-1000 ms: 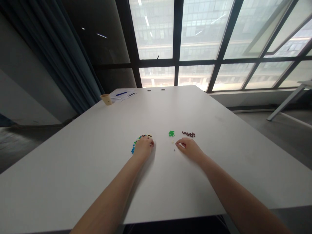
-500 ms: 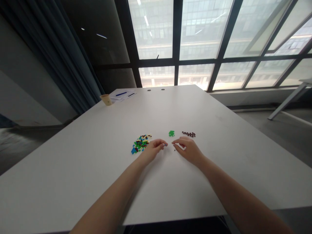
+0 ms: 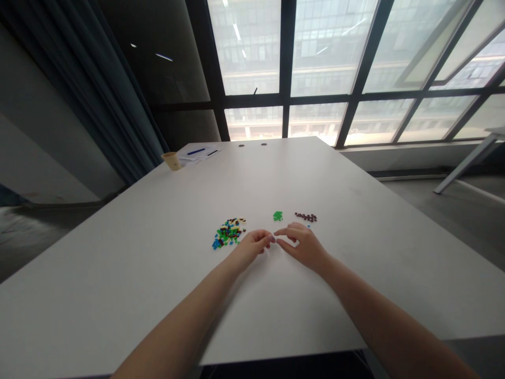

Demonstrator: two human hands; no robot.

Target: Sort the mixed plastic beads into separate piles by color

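Observation:
My left hand (image 3: 258, 241) is closed in a pinch just right of a mixed pile of small building bricks (image 3: 228, 232). Whatever its fingertips hold is too small and covered to make out. My right hand (image 3: 302, 243) faces it, thumb and index finger slightly apart, their tips almost at the left fingertips. No piece shows between them. Beyond the hands lie a small heap of green bricks (image 3: 278, 216) and a cluster of dark brown bricks (image 3: 306, 217). A single blue brick (image 3: 308, 226) rests just beyond my right hand.
The white table (image 3: 252, 321) carries all of this. At its far left stand a paper cup (image 3: 172, 161) and papers (image 3: 197, 158) with a blue pen (image 3: 196, 151) on them. Windows rise behind the far edge.
My right hand has moved slightly left and nearer, closing on the left fingertips. The small dark piece below its fingers no longer shows. A blue brick now shows beyond the right hand.

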